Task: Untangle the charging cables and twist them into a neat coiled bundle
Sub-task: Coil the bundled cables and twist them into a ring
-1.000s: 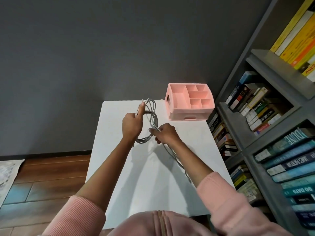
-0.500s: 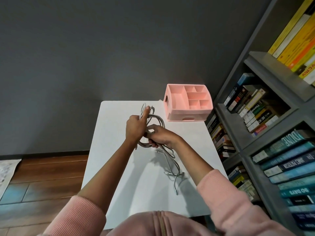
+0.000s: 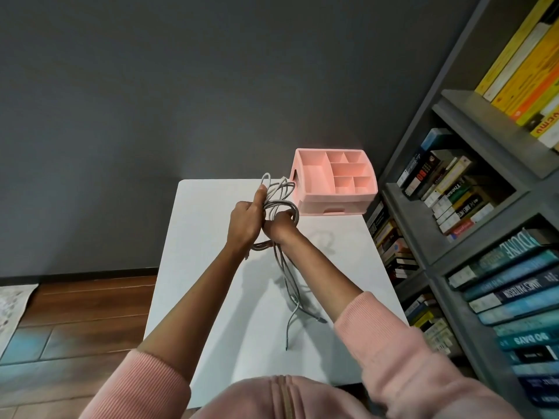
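Note:
Grey charging cables form several loops held up above the white table. My left hand grips the left side of the loops, thumb pointing up along them. Close against it, my right hand curls its fingers round the cables at the loops' lower right. Loose cable tails hang from the hands down to the table top and end near its front half. Both hands touch or nearly touch each other.
A pink compartment organiser stands at the table's far right corner, just beyond the loops. A grey bookshelf full of books lines the right side. Wooden floor lies to the left, dark wall behind.
My right hand has moved up and left against the left hand, bringing cable round the loops. The hanging tails have shortened and shifted closer in on the table.

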`<move>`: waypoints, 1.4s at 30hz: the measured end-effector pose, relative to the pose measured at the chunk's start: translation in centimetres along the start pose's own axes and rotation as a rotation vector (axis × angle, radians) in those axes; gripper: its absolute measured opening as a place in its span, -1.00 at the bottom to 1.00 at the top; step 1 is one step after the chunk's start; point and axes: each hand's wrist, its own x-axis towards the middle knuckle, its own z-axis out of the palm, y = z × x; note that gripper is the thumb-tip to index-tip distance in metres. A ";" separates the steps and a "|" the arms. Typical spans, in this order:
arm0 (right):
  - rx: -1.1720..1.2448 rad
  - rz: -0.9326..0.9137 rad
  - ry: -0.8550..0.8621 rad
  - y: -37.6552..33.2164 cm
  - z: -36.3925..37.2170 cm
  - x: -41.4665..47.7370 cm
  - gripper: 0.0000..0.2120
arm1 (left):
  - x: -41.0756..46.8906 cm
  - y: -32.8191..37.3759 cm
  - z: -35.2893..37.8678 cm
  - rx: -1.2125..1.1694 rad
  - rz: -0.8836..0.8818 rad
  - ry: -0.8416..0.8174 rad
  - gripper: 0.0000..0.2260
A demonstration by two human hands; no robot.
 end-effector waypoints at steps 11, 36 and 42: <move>-0.497 -0.369 -0.165 -0.2 -2.0 -1.5 -0.72 | 1.9 0.1 -2.3 0.110 0.019 0.161 -0.47; -0.539 -0.052 -0.706 2.2 -10.8 -1.6 -0.58 | 1.5 -1.8 -3.7 0.142 -0.043 0.141 -0.65; -0.061 -0.012 -0.471 4.0 -6.8 0.0 -0.87 | 1.0 -1.2 -2.3 -0.005 -0.084 0.023 -0.56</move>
